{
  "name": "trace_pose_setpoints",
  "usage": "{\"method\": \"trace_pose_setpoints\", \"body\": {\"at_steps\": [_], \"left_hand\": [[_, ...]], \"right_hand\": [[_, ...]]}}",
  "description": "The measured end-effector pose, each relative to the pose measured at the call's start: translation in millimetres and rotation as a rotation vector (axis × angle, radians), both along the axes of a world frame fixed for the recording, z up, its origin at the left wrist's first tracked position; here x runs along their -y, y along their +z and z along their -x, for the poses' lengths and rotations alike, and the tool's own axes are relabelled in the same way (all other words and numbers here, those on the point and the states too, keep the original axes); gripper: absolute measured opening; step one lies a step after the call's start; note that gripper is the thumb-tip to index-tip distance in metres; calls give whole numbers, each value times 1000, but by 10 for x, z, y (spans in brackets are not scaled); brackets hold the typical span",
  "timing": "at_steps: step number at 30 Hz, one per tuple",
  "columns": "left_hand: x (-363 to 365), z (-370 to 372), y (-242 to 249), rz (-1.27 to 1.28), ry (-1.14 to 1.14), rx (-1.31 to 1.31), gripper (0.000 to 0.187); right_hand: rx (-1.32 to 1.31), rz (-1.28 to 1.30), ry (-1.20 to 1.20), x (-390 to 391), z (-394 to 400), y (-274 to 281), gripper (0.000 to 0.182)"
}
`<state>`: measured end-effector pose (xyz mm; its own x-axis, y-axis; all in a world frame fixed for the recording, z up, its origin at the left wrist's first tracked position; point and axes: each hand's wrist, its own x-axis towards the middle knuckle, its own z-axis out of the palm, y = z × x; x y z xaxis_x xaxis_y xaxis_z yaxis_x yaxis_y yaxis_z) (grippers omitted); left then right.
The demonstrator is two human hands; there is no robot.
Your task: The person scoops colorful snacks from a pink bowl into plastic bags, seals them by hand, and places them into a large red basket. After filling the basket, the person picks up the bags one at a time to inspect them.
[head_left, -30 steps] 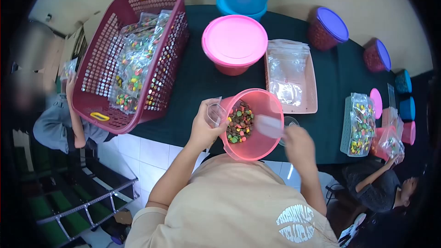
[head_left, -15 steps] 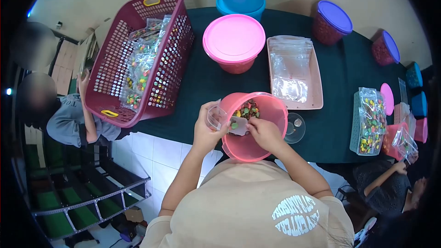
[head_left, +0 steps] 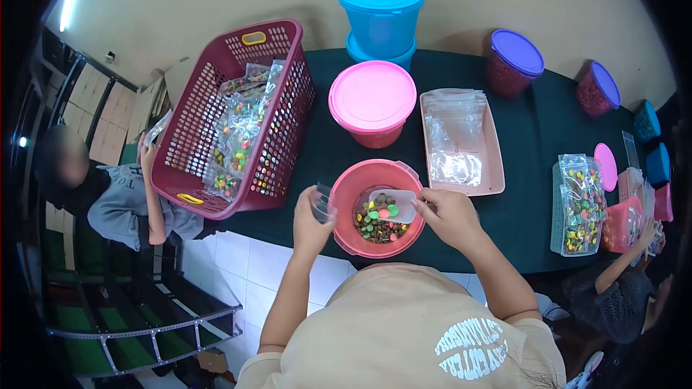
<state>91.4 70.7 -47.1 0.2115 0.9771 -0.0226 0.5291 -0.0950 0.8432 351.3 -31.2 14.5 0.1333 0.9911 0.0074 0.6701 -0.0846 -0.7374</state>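
Scoop (head_left: 406,205) loaded, over the open tub (head_left: 346,191).
I see candies (head_left: 383,212) in the scoop; right hand (head_left: 455,217) grips its handle, left hand (head_left: 310,225) grasps a clear cup (head_left: 323,203) at the tub's left rim. Tub sits at the near edge of the desk (head_left: 530,202). Lidded tub (head_left: 373,97) behind, tray (head_left: 490,158) of clear bags (head_left: 454,126) right, basket (head_left: 287,130) of filled bags (head_left: 241,130) left.

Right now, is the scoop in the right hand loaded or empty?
Loaded: green and pink pieces lie on the scoop.
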Motion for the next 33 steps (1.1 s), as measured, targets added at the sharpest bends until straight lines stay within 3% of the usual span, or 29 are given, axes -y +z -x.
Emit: {"method": "trace_pose_setpoints", "body": {"at_steps": [2,5,7,8,9,10,11,13,14,15,17,19,20,21,22,23,25,27,29,33], "left_hand": [[75,-72,192,-451,-140,-355,67],[145,-177,324,-360,-218,-317,72],[158,-258,440,-436,-279,-310,69],[171,-295,501,-284,-390,-230,66],[184,-329,564,-130,-500,-148,64],[182,-362,638,-81,-545,-113,56],[128,-375,696,-86,-549,-106,56],[-39,-346,793,488,-684,138,51],[-124,-337,715,593,-798,381,50],[-213,-340,618,590,-803,387,50],[-382,-375,485,890,-1135,649,55],[-405,-447,587,886,-1120,704,56],[-442,-445,613,907,-1025,808,54],[-449,-427,632,924,-925,911,53],[-401,-386,639,779,-692,884,46],[-355,-347,663,780,-691,892,46],[-276,-268,742,66,-398,76,44],[-207,-147,743,97,-358,82,43],[-128,-62,647,114,-269,71,43],[-55,-37,508,111,-216,171,48]], "right_hand": [[29,-19,5,-26,16,72,22],[102,-53,57,-127,67,199,23],[273,-80,205,-233,140,292,21],[277,-79,202,-288,193,334,21],[436,-184,353,-342,244,376,18],[596,-288,505,-396,284,435,16],[604,-288,502,-439,305,556,16],[897,-465,762,-459,322,969,12],[902,-461,760,-434,315,1116,12],[980,-543,764,-411,307,1259,10],[1071,-629,770,-374,274,1512,9],[1051,-777,515,-269,164,1663,12],[1047,-770,517,-175,93,1693,12],[977,-651,339,-41,-4,1703,15],[909,-533,166,89,-115,1689,18],[839,-392,87,200,-226,1488,20],[722,6,-99,383,-431,704,23],[652,184,-313,643,-611,-349,23],[425,328,-527,911,-609,-1035,25],[250,406,-694,1119,-486,-1580,26]]}}
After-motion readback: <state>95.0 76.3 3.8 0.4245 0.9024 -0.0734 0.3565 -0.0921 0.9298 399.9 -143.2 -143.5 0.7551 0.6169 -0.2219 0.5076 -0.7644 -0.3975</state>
